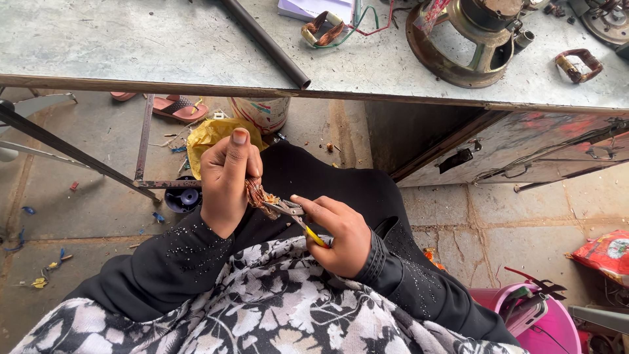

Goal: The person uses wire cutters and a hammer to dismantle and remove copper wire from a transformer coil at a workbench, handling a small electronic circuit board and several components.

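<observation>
Copper wire coil (257,195), clenched in left hand (226,180) above the lap; right hand (337,233) grips yellow-handled pliers (291,213), jaws touching the coil. Beyond both hands: grey workbench (164,46) bearing dark pipe (265,42) and rusty motor housing (468,42). Right of right hand: pink bucket (550,324)

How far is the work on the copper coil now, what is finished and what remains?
Done: nothing can be told as finished; other wound coils lie on the workbench, apart from the hands. In hand: the left hand grips a copper wire coil, and the right hand holds yellow-handled pliers with the tip at the coil. Left: the coil looks intact, still a full bundle of wire.
</observation>
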